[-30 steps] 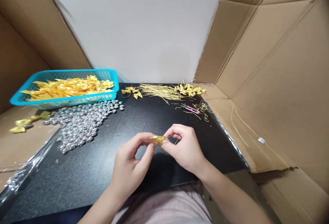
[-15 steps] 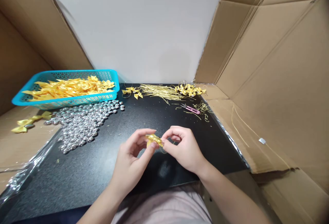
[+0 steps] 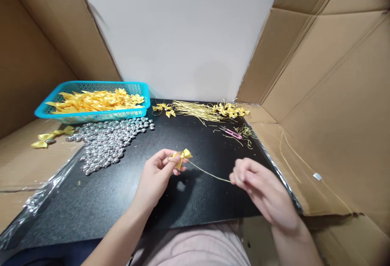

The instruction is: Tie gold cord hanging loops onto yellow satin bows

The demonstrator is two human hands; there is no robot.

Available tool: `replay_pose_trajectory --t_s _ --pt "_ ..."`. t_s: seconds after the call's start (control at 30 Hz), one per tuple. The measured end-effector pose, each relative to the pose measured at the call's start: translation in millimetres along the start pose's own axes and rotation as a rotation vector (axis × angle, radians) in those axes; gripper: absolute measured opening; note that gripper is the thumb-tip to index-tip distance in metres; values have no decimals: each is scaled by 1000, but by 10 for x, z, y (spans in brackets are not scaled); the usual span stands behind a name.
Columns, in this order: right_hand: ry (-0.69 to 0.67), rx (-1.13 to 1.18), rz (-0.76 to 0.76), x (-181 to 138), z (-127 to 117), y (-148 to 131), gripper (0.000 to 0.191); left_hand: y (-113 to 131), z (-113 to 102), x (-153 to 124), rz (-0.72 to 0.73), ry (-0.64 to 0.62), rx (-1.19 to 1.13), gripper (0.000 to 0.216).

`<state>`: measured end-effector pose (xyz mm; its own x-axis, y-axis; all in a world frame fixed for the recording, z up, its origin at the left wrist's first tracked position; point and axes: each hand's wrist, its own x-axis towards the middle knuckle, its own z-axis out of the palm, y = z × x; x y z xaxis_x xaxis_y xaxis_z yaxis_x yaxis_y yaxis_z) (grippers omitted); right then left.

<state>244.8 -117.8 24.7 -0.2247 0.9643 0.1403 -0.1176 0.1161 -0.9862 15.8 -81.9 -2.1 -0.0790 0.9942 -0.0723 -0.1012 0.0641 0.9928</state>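
Between the thumb and fingers of my left hand (image 3: pixel 158 172) is a yellow ribbon bow (image 3: pixel 184 156), held above the black table. A thin gold cord (image 3: pixel 210 174) runs from the bow to the right, sagging slightly. Its far end is pinched in the closed fingers of my right hand (image 3: pixel 262 186), which is a little blurred. The part of the bow under my left thumb is hidden.
A blue basket (image 3: pixel 91 118) of yellow bows stands back left, silver beads (image 3: pixel 106 144) before it. Cut gold cords (image 3: pixel 196 111) and finished-looking bows (image 3: pixel 230 110) lie at the back. Pink thread snips (image 3: pixel 233 133) rest near cord scraps (image 3: pixel 245 131). Cardboard walls (image 3: pixel 329 95) flank the table.
My right hand has moved away to the right, drawing the cord out from the bow. My left hand still holds the bow, now turned so its loops show. The view has shifted slightly.
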Motion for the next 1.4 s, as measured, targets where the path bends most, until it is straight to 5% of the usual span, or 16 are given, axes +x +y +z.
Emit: replay_pose_trajectory --t_s 0.17,0.33,0.53,0.67,1.17,1.4 --pt "-159 269 28 -251 -144 -85 25 -6 10 20 -42 5 -40 30" --pt "-261 100 227 -100 257 144 20 -14 42 11 -8 -15 0 32" --pt "8 -297 -28 272 666 472 4 -57 56 -37 88 -106 90 21" --pt "97 -348 -83 329 678 563 17 -69 59 -62 100 -179 105 16" --pt "97 -392 -88 339 665 589 20 -92 57 -22 -6 -223 70 19" --pt "90 -392 -76 321 686 599 13 -80 32 -58 133 -163 217 20"
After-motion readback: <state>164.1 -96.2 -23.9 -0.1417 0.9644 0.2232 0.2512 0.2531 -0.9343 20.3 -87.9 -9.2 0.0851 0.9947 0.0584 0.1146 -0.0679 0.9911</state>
